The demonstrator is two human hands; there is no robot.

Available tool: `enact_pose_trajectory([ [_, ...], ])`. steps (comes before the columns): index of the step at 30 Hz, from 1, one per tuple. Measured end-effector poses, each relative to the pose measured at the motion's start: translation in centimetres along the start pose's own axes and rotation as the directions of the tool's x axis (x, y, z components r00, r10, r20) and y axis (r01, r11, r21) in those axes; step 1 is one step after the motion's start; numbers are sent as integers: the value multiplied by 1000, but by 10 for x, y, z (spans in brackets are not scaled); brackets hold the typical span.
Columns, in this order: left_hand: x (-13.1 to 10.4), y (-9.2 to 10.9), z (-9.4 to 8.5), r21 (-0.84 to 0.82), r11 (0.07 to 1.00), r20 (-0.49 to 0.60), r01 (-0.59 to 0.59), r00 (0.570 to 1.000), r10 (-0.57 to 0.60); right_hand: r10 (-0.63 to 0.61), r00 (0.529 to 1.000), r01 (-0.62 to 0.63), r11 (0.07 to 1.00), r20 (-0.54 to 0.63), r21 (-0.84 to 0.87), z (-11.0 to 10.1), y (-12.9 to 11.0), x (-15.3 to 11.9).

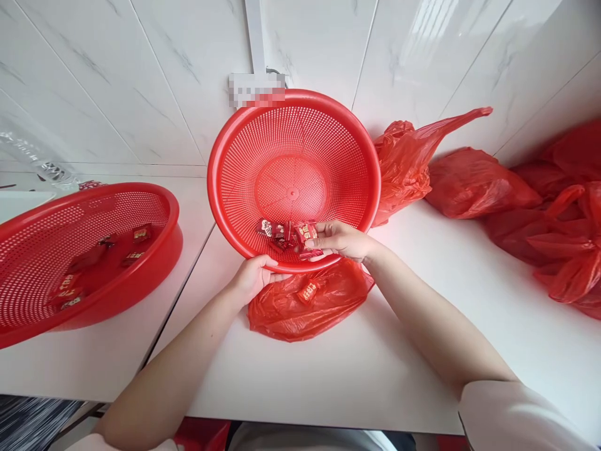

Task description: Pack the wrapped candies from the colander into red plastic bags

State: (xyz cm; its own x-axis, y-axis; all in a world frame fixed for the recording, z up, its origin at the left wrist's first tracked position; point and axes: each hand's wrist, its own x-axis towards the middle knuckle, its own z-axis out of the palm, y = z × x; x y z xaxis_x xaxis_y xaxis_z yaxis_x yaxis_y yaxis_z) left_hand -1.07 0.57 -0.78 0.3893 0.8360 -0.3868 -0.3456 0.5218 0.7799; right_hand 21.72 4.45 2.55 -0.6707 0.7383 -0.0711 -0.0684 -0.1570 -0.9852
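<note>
A round red perforated basket (293, 150) is tilted toward me at the middle of the table. My left hand (256, 275) grips its near rim, thumb on top and fingers underneath. Inside the basket's near side, my right hand (335, 241) holds a small red wrapped packet (305, 235) between thumb and fingers. More small wrapped packets (277, 232), some dark red with white print, lie beside it at the basket's low side. Below the rim, a red plastic bag (300, 313) lies on the table, with one red packet (308, 291) on or in it.
Another red basket (164, 250) with several packets stands at the left. Full red bags (404, 163) line the wall on the right, more (563, 238) at the far right. A clear plastic bottle (37, 156) is at the far left. A seam crosses the white table (422, 275).
</note>
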Motion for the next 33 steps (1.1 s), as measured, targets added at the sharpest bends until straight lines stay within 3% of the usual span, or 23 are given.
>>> enact_pose_trajectory([
  [4, 0, 0, -1, -41, 998, 37, 48, 998, -47, 9, 998, 6, 965, 57, -262, 4, -9, -8],
  [7, 1, -1, -3, -52, 996, 48, 66, 997, -64, 48, 978, 49, 892, 203, -449, 11, -15, -15],
  [9, 1, 0, -4, -51, 995, 38, 82, 996, -80, 41, 977, 83, 827, 209, -556, 14, -16, -17],
  [11, 0, 1, -3, -58, 994, 32, 98, 995, -96, -67, 993, 116, 712, 97, -692, 16, -15, -15],
  [14, -4, 2, 3, -59, 993, 20, 106, 994, -105, -298, 954, 123, 517, -44, -847, 16, -8, -8],
  [17, -8, -1, 9, -60, 992, 35, 111, 993, -109, -384, 923, 169, 437, -13, -883, 19, 5, 0],
  [20, -10, -5, 13, -64, 995, 27, 82, 996, -80, -325, 942, 228, 437, 84, -870, 24, 21, 6],
  [23, -8, -6, 11, -36, 999, -6, 25, 1000, -25, -242, 967, 190, 457, 84, -869, 26, 30, 8],
  [29, -4, 1, 2, -67, 996, 48, 58, 997, -55, -277, 955, 247, 556, 104, -793, 20, 15, 4],
  [33, -4, 2, 0, -60, 995, 42, 84, 996, -82, -214, 963, 260, 587, 163, -767, 17, 12, 3],
])
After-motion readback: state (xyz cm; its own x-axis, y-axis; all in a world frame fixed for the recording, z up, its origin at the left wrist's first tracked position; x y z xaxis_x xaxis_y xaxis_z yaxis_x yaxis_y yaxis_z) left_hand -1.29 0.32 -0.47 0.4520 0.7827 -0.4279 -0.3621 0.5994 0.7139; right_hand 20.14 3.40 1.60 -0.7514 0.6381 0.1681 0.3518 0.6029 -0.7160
